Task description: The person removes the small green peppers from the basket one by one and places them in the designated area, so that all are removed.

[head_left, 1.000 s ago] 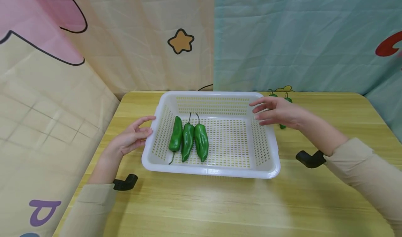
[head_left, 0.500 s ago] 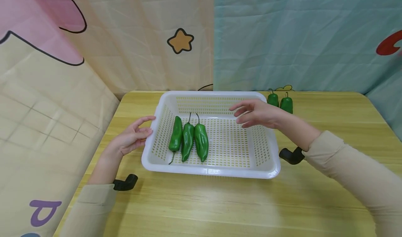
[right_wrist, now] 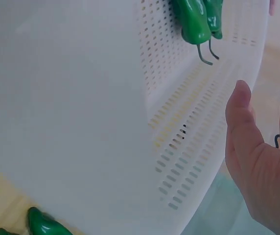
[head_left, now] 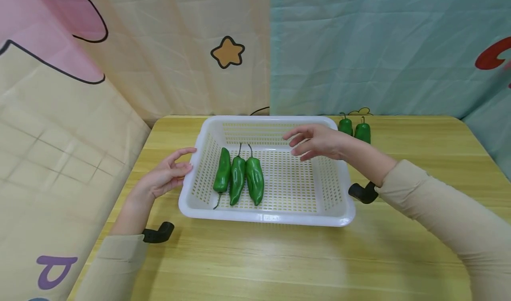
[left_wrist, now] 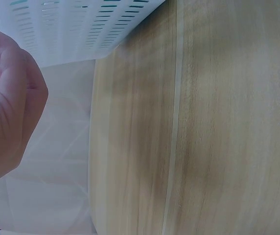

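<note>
- nearest is the wood-grained table (head_left: 259, 256), with the white basket (head_left: 263, 218) lying crosswise on it, its long side to the person.
- the left hand (head_left: 167, 173) is at the basket's left short side, fingertips touching the rim; i cannot tell whether they pinch it or only rest there.
- inside, left of centre, lie the left pepper (head_left: 222, 172), middle pepper (head_left: 237, 180) and right pepper (head_left: 255, 180), side by side, long axes running roughly near to far. the left one's stem points at the person; the other two point away.
- the right hand (head_left: 317, 142) hovers over the basket's right half, fingers loosely bent, grasping nothing.
- the key relation, as i judge it: that hand sits between two groups, the three peppers to its left and the outer pair (head_left: 362, 133) of peppers to its right, outside the basket beyond the right rim. it is clearly the nearer hand to the pair, whose stems point away and whose lower ends the forearm and basket rim hide.
- the right wrist view adds the basket's outer wall, with peppers on the table beside it at lower left; the left wrist view shows the slotted outside, but no peppers.
- farthest is the printed curtain (head_left: 343, 48).
</note>
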A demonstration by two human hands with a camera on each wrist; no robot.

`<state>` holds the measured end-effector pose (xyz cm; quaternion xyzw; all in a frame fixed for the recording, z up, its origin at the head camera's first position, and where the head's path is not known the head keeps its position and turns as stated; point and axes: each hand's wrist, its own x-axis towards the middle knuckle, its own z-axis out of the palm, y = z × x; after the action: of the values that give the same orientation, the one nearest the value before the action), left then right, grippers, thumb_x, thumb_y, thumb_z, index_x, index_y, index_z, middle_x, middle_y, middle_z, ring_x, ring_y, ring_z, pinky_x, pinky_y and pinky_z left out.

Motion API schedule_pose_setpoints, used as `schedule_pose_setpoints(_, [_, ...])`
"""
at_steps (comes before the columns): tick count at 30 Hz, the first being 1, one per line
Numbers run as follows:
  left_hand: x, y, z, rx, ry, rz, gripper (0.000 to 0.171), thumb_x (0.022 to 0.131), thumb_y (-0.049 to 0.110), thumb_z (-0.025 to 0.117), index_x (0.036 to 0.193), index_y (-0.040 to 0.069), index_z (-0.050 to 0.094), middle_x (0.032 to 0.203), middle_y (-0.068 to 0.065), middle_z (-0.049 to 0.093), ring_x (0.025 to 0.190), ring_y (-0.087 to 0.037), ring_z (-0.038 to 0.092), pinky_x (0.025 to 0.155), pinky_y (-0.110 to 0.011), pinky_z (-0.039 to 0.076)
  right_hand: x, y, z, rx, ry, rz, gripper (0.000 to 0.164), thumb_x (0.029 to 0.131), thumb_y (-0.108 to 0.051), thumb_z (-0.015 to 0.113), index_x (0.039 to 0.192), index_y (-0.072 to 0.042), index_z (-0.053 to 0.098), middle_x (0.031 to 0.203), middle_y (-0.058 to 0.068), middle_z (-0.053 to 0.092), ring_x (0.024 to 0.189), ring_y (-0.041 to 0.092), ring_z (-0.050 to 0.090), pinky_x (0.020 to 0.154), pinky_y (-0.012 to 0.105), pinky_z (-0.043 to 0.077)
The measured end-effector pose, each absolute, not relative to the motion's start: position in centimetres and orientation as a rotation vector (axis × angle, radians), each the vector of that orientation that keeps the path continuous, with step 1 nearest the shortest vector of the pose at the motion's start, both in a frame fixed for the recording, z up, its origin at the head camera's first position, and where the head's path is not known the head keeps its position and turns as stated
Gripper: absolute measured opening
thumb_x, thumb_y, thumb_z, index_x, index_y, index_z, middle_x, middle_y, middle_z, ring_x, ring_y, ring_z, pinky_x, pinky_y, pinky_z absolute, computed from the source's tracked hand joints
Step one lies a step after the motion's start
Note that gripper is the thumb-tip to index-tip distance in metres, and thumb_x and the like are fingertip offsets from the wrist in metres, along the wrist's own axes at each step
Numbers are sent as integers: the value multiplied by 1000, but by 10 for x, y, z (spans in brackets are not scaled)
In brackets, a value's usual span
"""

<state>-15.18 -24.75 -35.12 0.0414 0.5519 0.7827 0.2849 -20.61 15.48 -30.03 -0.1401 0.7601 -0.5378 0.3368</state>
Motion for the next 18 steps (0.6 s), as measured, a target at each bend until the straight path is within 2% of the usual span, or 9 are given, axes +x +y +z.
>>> schedule_pose_setpoints(8, [-152,-248,-352,109,1461,2103,36,95,-5,46,123,17,43,95,-8,66,90,-20,65,74,-32,56,-207,139,-298,-382,1951,-1414,46,87,0,61,131,1,45,116,17,48,90,21,58,87,42,52])
schedule_pose_setpoints(15, [-152,-247,-350,99,1462,2101,36,95,-5,46,123,17,43,95,-8,66,90,-21,65,74,-32,56,-207,123,-308,-424,1900,-1430,47,84,-4,67,128,-1,50,115,21,48,99,31,56,87,44,51])
schedule_pose_setpoints(18, [-152,-247,-350,91,1456,2104,36,95,-5,46,123,17,43,95,-8,66,90,-21,66,74,-32,56,-207,115,-314,-407,1882,-1434,46,84,-2,67,127,-2,51,114,21,48,97,32,56,87,46,51])
